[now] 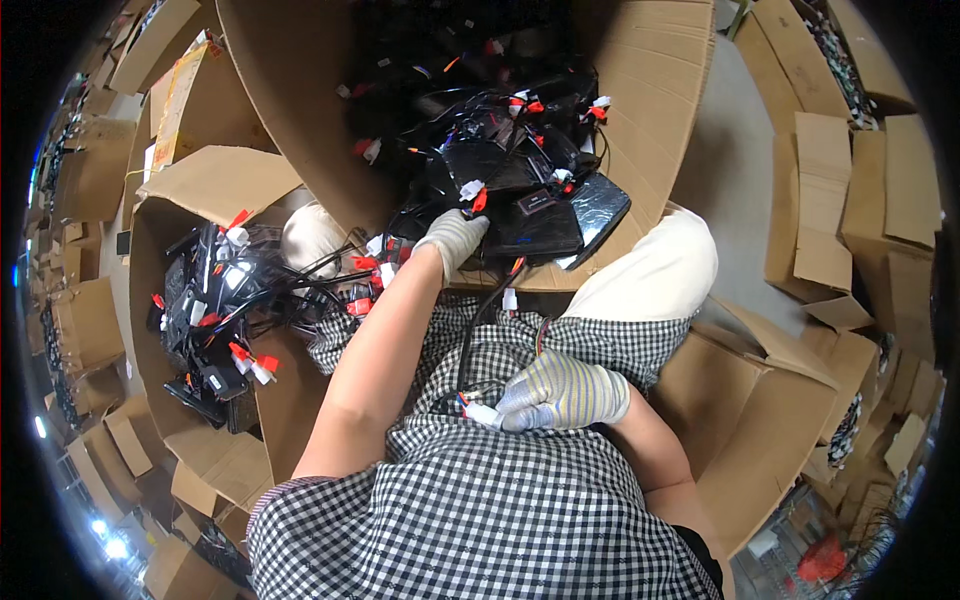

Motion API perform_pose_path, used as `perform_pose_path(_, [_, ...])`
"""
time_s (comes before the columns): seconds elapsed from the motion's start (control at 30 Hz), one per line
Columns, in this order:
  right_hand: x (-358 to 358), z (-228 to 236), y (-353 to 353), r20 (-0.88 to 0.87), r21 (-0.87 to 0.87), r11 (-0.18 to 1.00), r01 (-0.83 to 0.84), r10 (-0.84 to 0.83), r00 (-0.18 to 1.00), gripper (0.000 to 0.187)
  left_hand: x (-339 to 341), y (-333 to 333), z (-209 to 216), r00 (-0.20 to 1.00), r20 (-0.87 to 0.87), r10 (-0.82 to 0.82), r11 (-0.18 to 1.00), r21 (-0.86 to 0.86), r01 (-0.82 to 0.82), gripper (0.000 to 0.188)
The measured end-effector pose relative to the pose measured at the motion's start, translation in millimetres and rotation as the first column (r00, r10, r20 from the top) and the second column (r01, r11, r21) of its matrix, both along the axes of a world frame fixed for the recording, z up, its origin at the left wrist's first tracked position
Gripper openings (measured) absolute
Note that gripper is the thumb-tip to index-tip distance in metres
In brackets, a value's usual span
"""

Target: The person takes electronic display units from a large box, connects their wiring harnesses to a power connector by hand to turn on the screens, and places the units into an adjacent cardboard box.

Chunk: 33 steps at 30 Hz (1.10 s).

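My left hand (pixel 452 243), in a pale knit glove, reaches to the near edge of a large tilted carton (pixel 655 90). Its fingers are curled closed beside a white-and-red connector (pixel 474 194); whatever they grip is hidden. Black plastic-wrapped units (pixel 535 228) with cables and connectors fill the carton. At my lap, my right hand (pixel 565 395), in a striped glove, pinches a white connector (pixel 483 413) with thin coloured wires. A black cable (pixel 467 345) runs from the carton's edge down toward that connector. Another white connector (pixel 510 299) hangs near my lap.
At my left stands an open carton (pixel 205 455) holding several black wrapped units (pixel 225 275) with red and white connectors. Their cables stretch across my left leg. To my right is another open carton (pixel 745 420). More cartons (pixel 815 200) line both sides of the floor (pixel 730 170).
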State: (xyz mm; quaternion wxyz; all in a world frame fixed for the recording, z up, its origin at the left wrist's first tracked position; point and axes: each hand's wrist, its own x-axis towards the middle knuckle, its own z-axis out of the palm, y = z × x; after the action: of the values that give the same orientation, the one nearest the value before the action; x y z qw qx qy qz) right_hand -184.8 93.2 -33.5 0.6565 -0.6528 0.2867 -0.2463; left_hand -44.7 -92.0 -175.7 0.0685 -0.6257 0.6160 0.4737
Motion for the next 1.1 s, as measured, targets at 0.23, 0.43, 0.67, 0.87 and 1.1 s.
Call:
perform_pose_path(0.23, [2.7, -3.3, 4.3, -0.032, -0.071, 0.997, 0.044, -0.047, 0.998, 0.028, 19.7, 24.4, -2.3, 0.688, -0.485, 0.540, 0.837, 0.390, -0.383, 0.031])
perform_pose_path(0.43, [4.5, -5.8, 7.4, -0.016, -0.004, 0.993, 0.118, -0.118, 0.993, 0.030, 91.2, 96.0, 140.9, 0.994, -0.109, -0.021, 0.731, -0.680, -0.059, 0.044])
perform_pose_path(0.67, [22.6, -17.5, 10.1, -0.275, 0.032, 0.849, 0.528, -0.500, 0.821, 0.037, 241.2, 114.6, 235.0, 0.256, -0.933, 0.253, 0.387, -0.145, -0.911, 0.034])
perform_pose_path(0.87, [23.4, -14.2, 6.7, -0.291, 0.120, 0.821, 0.558, -0.508, 0.811, 0.042, 503.7, 145.4, 241.0, 0.140, -0.989, -0.042, 0.379, -0.146, -0.914, 0.035])
perform_pose_path(1.1, [33.4, -18.4, -3.0, -0.292, 0.010, 0.856, 0.517, -0.492, 0.821, 0.041, 197.3, 79.0, 194.4, 0.989, 0.149, -0.015, 0.340, -0.929, 0.145, 0.019])
